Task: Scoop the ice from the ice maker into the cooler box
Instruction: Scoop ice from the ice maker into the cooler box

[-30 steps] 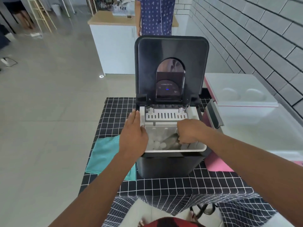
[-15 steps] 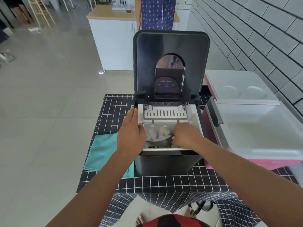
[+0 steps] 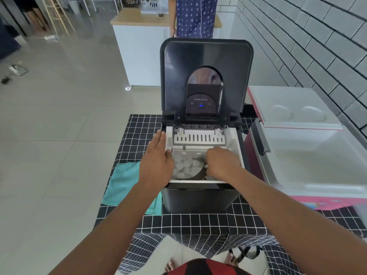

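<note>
The black ice maker (image 3: 200,197) stands on the checked tablecloth with its lid (image 3: 206,56) raised upright. Its white basket holds several rounded ice pieces (image 3: 185,167). My left hand (image 3: 156,161) lies flat on the ice maker's left rim, fingers pointing away from me. Inside the basket, my right hand (image 3: 222,163) is closed around a grey scoop (image 3: 199,169) whose bowl sits among the ice. To the right stands the pink cooler box (image 3: 317,155), open, with a white inside and its white lid (image 3: 294,108) folded back.
A teal cloth (image 3: 123,181) lies on the black-and-white checked tablecloth (image 3: 198,223) left of the ice maker. A grey brick wall (image 3: 317,46) runs along the right. Behind, a person in a blue patterned dress (image 3: 195,16) stands at a white counter (image 3: 141,52). Tiled floor lies to the left.
My right hand has shifted slightly back toward the right inside the basket, and more ice shows beside the scoop. My left hand stays on the rim.
</note>
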